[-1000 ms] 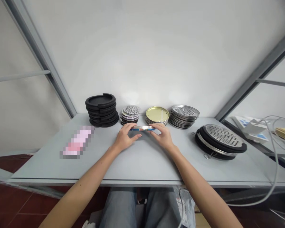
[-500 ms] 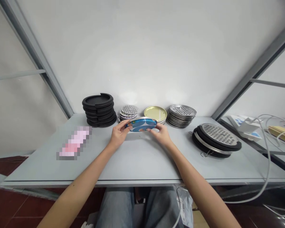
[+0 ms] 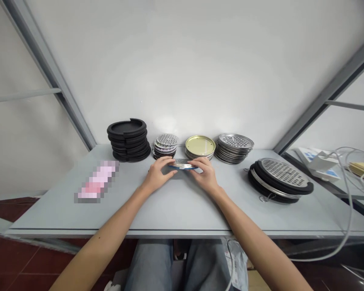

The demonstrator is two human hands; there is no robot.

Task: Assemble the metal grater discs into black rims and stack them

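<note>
A: What is there, largest first?
B: A grey worktop [image 3: 176,214]. Take the yellow stack [image 3: 200,146] at its back as landmark. Right of it and nearer lies a ringed pile [image 3: 283,176], black and silver. Well left of it stands the black stack [image 3: 127,139].
A: And smaller?
B: A pink item [image 3: 98,180], blurred, lies far left of the yellow stack and nearer. The silver stack [image 3: 234,149] is just right of it, the patterned stack [image 3: 166,141] just left.
A: The hands?
B: In front of the yellow stack. The left hand [image 3: 156,177] and right hand [image 3: 206,176] are part-open, fingers and thumbs curved around opposite sides of one disc.
A: And the disc?
B: The disc [image 3: 183,163] is in front of the yellow stack, slightly left, silver above and blue below. It is being held two-handed, nearly level. I judge that any turn or shift calls for both hands moving together. Whether it touches the worktop, I cannot tell.
</note>
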